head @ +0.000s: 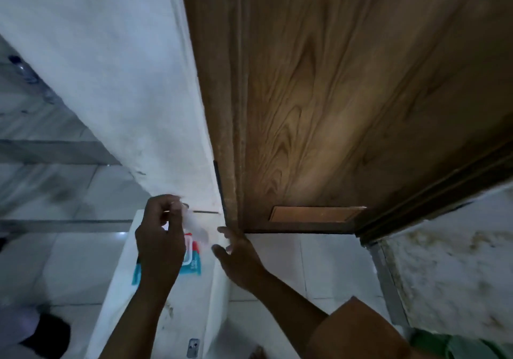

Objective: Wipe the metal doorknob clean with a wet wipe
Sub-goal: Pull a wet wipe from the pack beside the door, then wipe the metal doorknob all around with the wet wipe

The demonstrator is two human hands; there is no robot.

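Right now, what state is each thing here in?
wet wipe: pulled up, pinched in the left hand's fingers.
wipe pack: lying flat on the white ledge, partly hidden by the hand.
right hand: open, holding nothing, beside the pack.
wooden door: shut, as far as visible.
doorknob: not in view.

Left hand (159, 236): raised, back toward the camera, fingers curled and pinched together at the top on a blurred white wet wipe (194, 227)
Left forearm: bare, rising from the bottom edge
Right hand (238, 258): lower, palm turned left, fingers spread and loose, gripping nothing
Right arm: bare forearm, brown sleeve (358, 331) at the upper arm
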